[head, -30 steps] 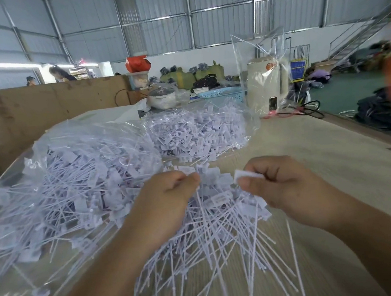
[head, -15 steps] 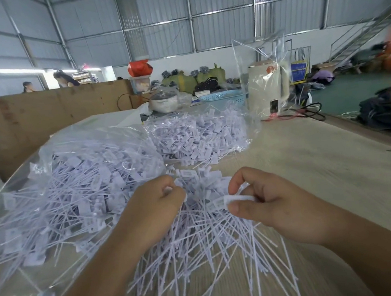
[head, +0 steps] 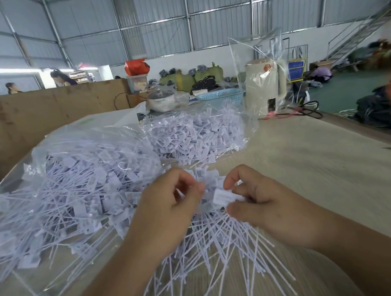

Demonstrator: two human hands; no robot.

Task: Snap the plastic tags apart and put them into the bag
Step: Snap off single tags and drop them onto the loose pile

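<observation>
**Tags between my fingers at the packing table**

My right hand point(head: 262, 203) pinched the flat white head of one plastic tag point(head: 223, 196) between thumb and curled forefinger, at about 3 o'clock from my left hand point(head: 169, 212). My left hand was curled too, its fingertips point(head: 199, 186) closed on thin white tag stems, though exactly which piece it gripped was blurred. Both hands sat over a loose fan of tags point(head: 211, 249) spread on the wooden table point(head: 323, 171), their long tails pointing toward 6 o'clock.

At 9 o'clock from my hands lay the big clear bag point(head: 78, 183), open toward me and heaped with white tags. At 12 o'clock, just beyond my fingers, a second clear bag point(head: 195, 131) lay packed with more. Farther off at 1 o'clock stood a cream kettle point(head: 265, 86) wrapped in clear plastic, with a blue basket point(head: 220, 96) beside it.
</observation>
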